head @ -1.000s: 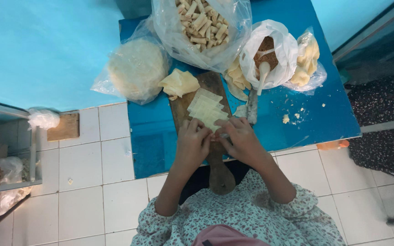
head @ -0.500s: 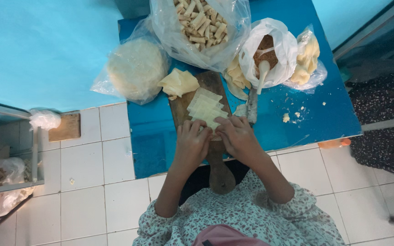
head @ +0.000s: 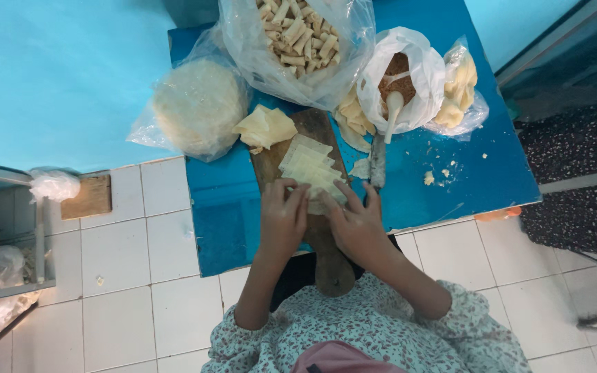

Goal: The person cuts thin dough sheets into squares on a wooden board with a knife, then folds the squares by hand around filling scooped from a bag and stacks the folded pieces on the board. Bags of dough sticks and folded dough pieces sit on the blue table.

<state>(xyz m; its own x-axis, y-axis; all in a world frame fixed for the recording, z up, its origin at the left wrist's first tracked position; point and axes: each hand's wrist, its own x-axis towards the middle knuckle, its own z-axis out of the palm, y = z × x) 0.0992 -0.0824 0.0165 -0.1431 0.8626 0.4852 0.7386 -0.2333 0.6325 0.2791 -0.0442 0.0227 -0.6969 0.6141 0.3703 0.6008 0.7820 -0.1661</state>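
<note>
Fingers of both hands, left hand (head: 282, 220) and right hand (head: 355, 222), pinch a pale wrapper (head: 318, 195) lying crosswise.

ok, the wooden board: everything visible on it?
The board is brown, worn wood, paddle-shaped, its handle pointing toward the person and overhanging the blue table. Pale wrapper sheets lie fanned on it. The left hand and right hand rest over its near part, working a sheet.
</note>
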